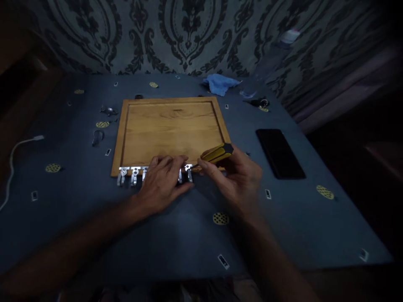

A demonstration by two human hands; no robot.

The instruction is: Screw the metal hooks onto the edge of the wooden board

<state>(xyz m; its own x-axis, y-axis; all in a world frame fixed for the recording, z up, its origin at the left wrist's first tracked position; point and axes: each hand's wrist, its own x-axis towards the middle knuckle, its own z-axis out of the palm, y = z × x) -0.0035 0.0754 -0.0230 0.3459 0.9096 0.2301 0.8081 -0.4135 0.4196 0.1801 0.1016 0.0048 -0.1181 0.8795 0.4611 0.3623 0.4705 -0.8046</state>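
Observation:
A wooden tray-like board [170,126] lies flat on the blue table. Several silver metal hooks [127,174] line its near edge. My left hand [163,182] rests fingers-down over the middle hooks, pressing on the board's near edge. My right hand [234,174] grips a yellow and black screwdriver [217,153], whose tip points at the hook [189,171] just right of my left fingers.
A black phone [279,153] lies right of the board. A blue cloth [220,84], keys [258,102] and a clear bottle [270,58] sit at the back right. Loose metal hooks [98,136] lie left of the board. A white cable [15,155] runs at far left.

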